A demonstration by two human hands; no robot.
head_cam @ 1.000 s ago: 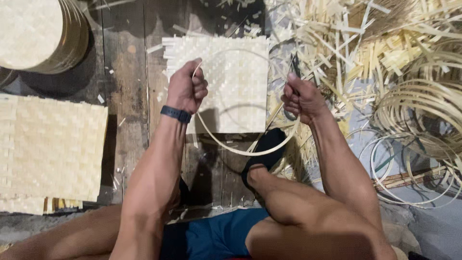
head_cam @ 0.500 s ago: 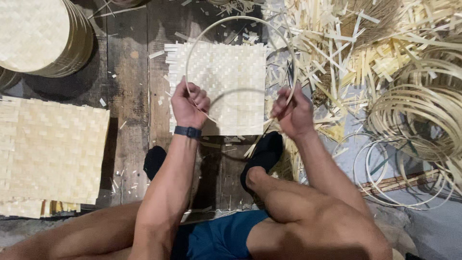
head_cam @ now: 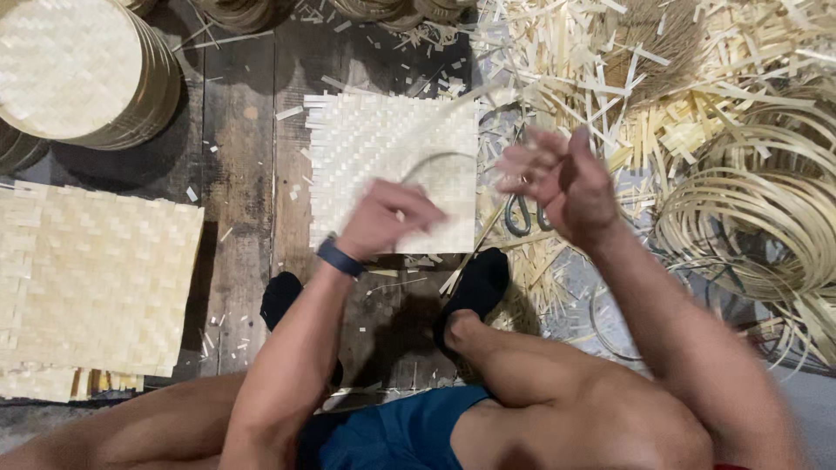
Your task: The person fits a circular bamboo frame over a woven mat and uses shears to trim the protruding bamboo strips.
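Note:
My left hand (head_cam: 390, 219), with a dark band on its wrist, is closed around a thin bent bamboo strip (head_cam: 435, 157) that arcs up over a square woven mat (head_cam: 374, 139) on the wooden floor. My right hand (head_cam: 557, 184) hovers blurred by the mat's right edge, with its fingers raised. Motion blur hides whether it grips the strip. Grey-handled scissors (head_cam: 521, 216) lie just below that hand. My feet in black socks (head_cam: 475, 287) rest under the mat's near edge.
A stack of square woven mats (head_cam: 96, 278) lies at left, and a stack of round woven discs (head_cam: 70, 70) at top left. Coiled bamboo hoops (head_cam: 766, 209) fill the right side. Loose bamboo offcuts (head_cam: 627, 70) cover the top right.
The wide hoop held up over the mat by both hands is gone from view. Both hands have lifted and moved fast, the right hand's fingers loosening; only a short arc shows by the left hand.

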